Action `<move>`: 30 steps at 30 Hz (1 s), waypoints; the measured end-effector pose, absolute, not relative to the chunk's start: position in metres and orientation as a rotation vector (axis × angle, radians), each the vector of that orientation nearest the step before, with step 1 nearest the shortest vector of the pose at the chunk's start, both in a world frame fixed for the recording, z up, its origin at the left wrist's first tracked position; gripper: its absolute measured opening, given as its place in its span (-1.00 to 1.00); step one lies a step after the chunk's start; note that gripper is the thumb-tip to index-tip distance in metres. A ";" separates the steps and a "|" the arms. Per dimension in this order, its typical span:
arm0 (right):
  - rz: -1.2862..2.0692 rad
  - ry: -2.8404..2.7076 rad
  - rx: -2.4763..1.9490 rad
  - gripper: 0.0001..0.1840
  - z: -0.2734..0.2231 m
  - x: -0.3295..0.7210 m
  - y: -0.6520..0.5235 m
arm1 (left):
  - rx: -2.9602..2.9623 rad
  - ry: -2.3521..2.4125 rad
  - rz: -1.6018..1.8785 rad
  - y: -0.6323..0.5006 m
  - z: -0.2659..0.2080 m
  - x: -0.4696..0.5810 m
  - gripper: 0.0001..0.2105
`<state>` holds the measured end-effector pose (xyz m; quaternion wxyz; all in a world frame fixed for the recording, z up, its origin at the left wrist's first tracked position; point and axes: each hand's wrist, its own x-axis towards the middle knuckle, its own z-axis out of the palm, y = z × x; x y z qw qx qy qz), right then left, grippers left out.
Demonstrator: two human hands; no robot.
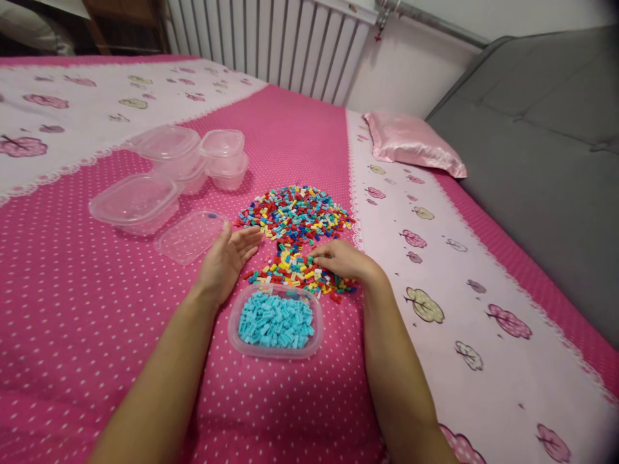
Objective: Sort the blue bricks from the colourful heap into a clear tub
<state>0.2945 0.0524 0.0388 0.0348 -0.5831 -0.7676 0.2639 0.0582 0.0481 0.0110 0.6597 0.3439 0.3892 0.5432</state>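
Note:
My left hand (226,261) rests on its side at the left edge of the small building bricks, fingers stretched out and holding nothing. At the right side of the nearer heap of mixed bricks (290,269), my right hand (342,259) has its thumb and fingertips drawn together. A green piece shows right at those fingertips, but I cannot tell whether it is gripped. Behind spreads a larger heap of mixed-colour bricks (302,209), joined to the nearer one by a narrow strip. Between my forearms sits a clear plastic container (233,328) full of light-blue bricks (275,320).
Several clear containers (135,201) stand left of the heaps, some stacked. A flat clear lid (186,240) lies beside my left hand. Everything rests on a pink dotted bedspread (300,142). Further off are a pink pillow (411,142), a grey headboard (546,122) and a white radiator (280,45).

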 end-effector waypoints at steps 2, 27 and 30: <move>0.889 -2.402 -1.762 -0.65 0.046 0.299 0.048 | 0.780 0.879 1.227 0.048 0.011 0.058 -0.46; 0.376 -1.911 -2.128 -0.45 0.008 0.303 0.077 | 0.749 0.896 1.232 0.049 0.011 0.058 -0.50; 0.444 -1.843 -2.105 -0.52 0.012 0.312 0.077 | 0.750 0.890 1.232 0.049 0.010 0.058 -0.50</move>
